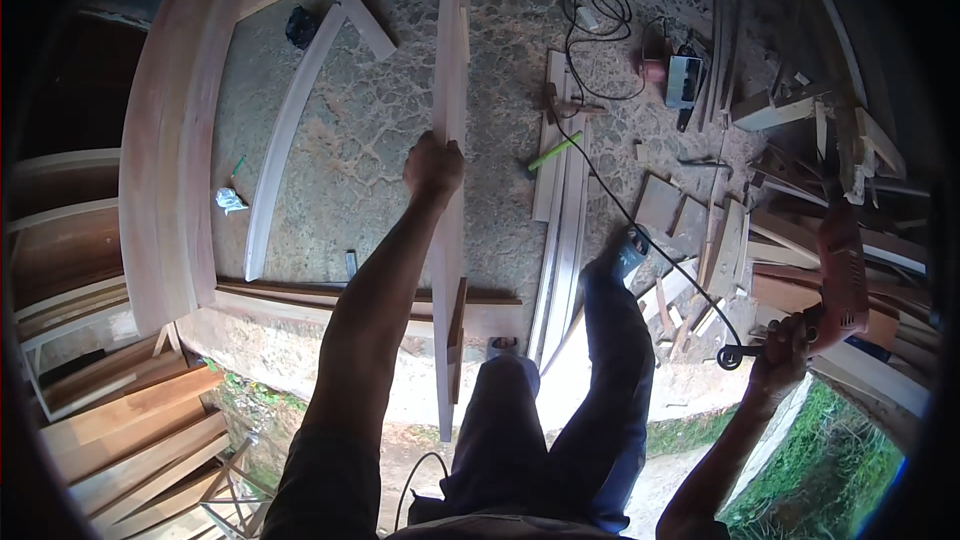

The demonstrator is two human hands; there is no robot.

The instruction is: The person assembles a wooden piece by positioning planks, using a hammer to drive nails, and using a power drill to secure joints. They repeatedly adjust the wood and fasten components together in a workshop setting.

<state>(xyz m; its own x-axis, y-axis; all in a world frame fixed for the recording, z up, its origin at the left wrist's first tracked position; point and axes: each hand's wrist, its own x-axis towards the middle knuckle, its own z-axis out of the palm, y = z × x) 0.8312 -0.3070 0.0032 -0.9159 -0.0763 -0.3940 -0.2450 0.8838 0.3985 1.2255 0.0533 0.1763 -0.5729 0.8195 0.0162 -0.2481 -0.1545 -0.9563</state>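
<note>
My left hand [433,168] is closed around a long, pale wooden plank [452,50] that runs from the top of the view down past my left forearm. Out to the right, my right hand [783,352] grips the handle of a red power drill [842,275]. The drill points away from me, and its tip is hard to make out against the dark wood pile. From its handle a black cord [665,252] curves back across the floor. A green-handled hammer [555,152] lies right of the plank, on pale strips of wood [562,230].
A wide reddish panel [175,140] stands on the left. Offcuts [690,225] and stacked boards litter the right side. Farther off are a red power tool [655,70] with a metal plate and a coiled cable [605,15]. A low timber [290,308] crosses near my feet.
</note>
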